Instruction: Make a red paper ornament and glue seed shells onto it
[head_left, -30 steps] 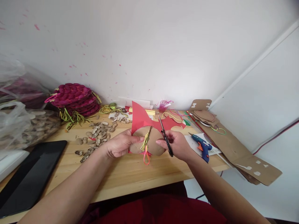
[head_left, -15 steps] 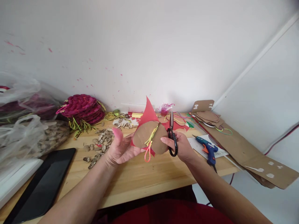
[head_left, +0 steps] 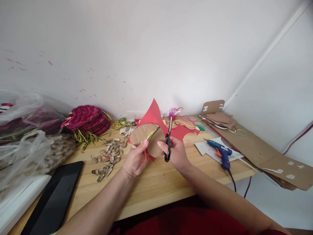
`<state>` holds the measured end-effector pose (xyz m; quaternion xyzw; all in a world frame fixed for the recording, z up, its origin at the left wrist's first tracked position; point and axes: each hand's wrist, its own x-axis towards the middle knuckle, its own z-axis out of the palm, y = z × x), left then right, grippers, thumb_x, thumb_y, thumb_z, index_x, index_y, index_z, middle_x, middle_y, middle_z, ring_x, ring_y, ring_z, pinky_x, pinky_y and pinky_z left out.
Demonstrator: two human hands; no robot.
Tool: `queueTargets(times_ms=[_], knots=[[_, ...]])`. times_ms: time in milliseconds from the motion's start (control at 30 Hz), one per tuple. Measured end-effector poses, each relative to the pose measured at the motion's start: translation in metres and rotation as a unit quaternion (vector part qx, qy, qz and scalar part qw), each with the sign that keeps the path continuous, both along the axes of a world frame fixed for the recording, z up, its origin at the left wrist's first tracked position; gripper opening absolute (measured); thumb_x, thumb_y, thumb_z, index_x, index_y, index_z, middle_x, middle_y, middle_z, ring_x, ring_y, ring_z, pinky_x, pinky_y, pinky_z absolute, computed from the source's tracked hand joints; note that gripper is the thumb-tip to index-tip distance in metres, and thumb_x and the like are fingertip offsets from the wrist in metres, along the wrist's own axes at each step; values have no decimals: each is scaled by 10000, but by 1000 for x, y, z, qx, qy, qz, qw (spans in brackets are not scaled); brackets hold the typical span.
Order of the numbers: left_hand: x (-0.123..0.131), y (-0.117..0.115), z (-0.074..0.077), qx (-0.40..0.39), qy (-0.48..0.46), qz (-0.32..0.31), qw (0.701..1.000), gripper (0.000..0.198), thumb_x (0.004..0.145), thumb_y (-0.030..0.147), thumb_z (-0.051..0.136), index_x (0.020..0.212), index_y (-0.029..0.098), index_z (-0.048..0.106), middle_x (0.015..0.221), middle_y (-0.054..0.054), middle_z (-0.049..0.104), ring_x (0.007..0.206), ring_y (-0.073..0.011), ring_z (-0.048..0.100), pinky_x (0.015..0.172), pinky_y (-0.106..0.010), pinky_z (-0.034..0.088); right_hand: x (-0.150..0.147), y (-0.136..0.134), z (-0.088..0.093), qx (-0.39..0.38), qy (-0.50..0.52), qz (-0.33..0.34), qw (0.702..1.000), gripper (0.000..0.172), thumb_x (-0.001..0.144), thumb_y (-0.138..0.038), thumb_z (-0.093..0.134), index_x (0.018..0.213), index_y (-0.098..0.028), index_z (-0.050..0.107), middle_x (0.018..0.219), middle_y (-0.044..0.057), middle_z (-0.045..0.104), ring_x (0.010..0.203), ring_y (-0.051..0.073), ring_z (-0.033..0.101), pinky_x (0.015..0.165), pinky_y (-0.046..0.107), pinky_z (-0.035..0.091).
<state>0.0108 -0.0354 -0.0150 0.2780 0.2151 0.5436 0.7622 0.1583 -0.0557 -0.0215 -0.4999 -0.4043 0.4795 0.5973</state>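
Cardboard cutout [head_left: 153, 146] sits above the bench [head_left: 168, 189], red paper [head_left: 152, 112] behind it; slackened pressure could let the layers shift. Its face points toward the wearer, too round to tell a long axis. Left hand [head_left: 136, 160] pinches its near edge; right hand [head_left: 178, 154] grips it and scissors [head_left: 168, 140].

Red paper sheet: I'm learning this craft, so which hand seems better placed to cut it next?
Probably the right hand: it holds black-handled metal scissors, while the left hand grips the rounded brown cardboard piece.

Room at tbl [head_left: 156, 189] front; shells [head_left: 112, 150] block L, glue gun [head_left: 224, 153] R.
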Motion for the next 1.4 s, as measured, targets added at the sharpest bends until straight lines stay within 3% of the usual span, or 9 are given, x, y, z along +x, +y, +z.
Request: queueTargets(times_ms=[100,200,467,600,833,1000,1400], knots=[[5,1,2,-41,16,77,996,662,675,218,932,1283,221,669,1180,-64,781,1122,-279,729,992,-394,598,-6,-1,-1,5,-9,0,1000,432,577,-435,943,678,-187,605,566,-55,590,462,100,557,452,227,504],[6,3,4,-63,33,107,992,582,668,148,916,1204,198,697,1064,-50,803,1025,-252,761,964,-368,613,-8,-1,-3,13,-10,5,1000,421,615,-449,926,693,-191,602,563,-53,593,458,102,558,459,233,516],[5,5,3,-45,58,106,992,619,652,160,926,1224,184,691,1071,-71,804,967,-234,772,926,-347,627,-7,-2,-9,7,13,12,1000,416,621,-460,924,752,-179,647,592,-55,610,441,109,599,468,242,550],[2,4,6,-20,73,88,993,635,646,187,940,1230,178,691,1082,-80,802,955,-251,775,901,-364,640,-2,-6,-6,-15,9,41,999,431,618,-457,927,790,-170,653,611,-43,645,434,106,619,425,199,481],[-7,6,13,-50,81,84,992,586,674,102,890,1222,189,703,1080,-66,805,958,-238,777,906,-347,644,42,-34,5,-72,-61,169,981,486,705,-556,857,671,-186,543,523,-70,525,378,80,510,358,185,402],[-9,7,10,-47,78,64,994,589,691,97,876,1247,174,696,1097,-87,802,921,-236,783,893,-347,651,59,-51,11,-78,-73,269,957,572,771,-719,730,792,-155,631,619,-31,550,524,83,506,457,181,449],[-10,10,10,-60,98,47,992,579,727,58,828,1279,156,683,1043,-85,811,884,-234,792,887,-339,655,66,-55,29,-97,-112,294,944,640,768,-809,659,773,-170,627,607,-38,539,476,89,509,454,208,443]])
